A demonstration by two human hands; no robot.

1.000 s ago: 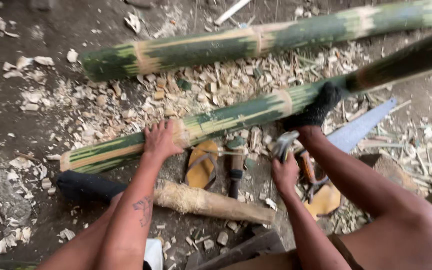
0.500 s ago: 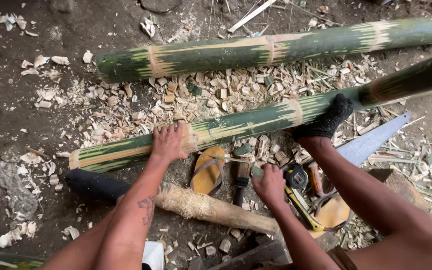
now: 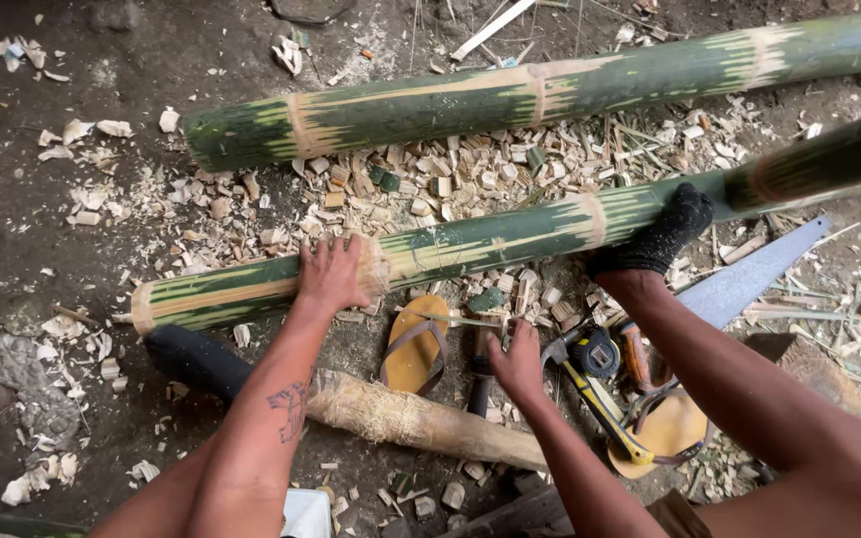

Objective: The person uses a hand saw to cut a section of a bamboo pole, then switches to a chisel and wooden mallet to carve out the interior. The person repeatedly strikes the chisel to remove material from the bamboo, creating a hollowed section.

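Left hand pressing flat, open, on near bamboo pole, lying left-right; right hand w/ fingers curling round tool handle below it.

Left hand flat, palm down, right hand lowered, fingers seemingly curled

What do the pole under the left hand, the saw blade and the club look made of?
Pole: fresh bamboo, green skin shaved in pale streaks, ringed nodes. Saw blade: likely steel, flat dull grey. Club: apparently raw wood, pale and fibrous, with a dark end. The left hand rests on the pole.
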